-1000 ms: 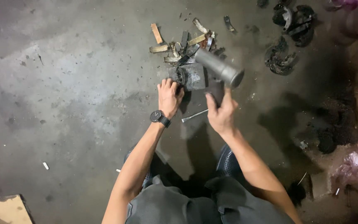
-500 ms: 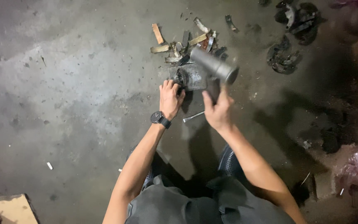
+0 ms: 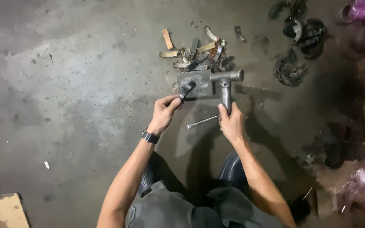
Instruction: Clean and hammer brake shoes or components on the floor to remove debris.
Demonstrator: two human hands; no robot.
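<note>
My right hand (image 3: 232,123) grips the handle of a grey metal hammer (image 3: 226,80), whose head is down at the right edge of a flat steel block (image 3: 199,79) on the concrete floor. My left hand (image 3: 164,113), with a black wristwatch, pinches a small dark curved metal piece (image 3: 186,89) resting on the block's near left corner. A thin metal chisel (image 3: 202,122) lies on the floor between my hands.
A heap of curved metal and tan strips (image 3: 196,51) lies just behind the block. Dark worn parts (image 3: 297,46) sit at the far right, pink plastic bags (image 3: 362,185) at the right edge. A wooden board (image 3: 3,210) is at the bottom left. My shoes (image 3: 232,169) are below.
The hammer, raised high with its head toward me before, has swung down onto the block. My left hand still holds the small piece on the block.
</note>
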